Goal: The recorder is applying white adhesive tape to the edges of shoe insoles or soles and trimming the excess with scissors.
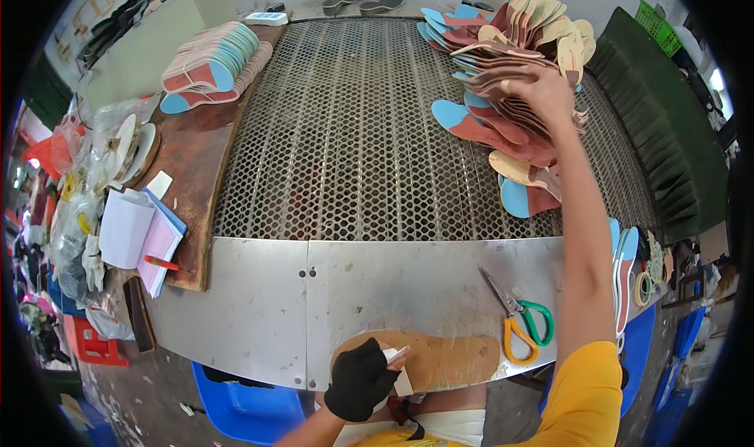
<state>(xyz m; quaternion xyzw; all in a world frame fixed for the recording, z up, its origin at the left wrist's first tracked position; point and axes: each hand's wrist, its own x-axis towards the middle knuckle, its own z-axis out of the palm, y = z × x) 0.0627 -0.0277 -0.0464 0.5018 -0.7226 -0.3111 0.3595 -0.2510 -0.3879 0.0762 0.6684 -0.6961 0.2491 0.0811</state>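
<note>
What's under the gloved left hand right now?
Under the left hand lies a brown sole-shaped board on the metal table. Its fingers pinch a small white piece. The board's part beneath the glove is hidden.

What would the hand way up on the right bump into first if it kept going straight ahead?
The right hand is already touching the big pile of insoles on the mesh table. Pushing on, it would probably press deeper into that pile, though depth is hard to judge.
</note>
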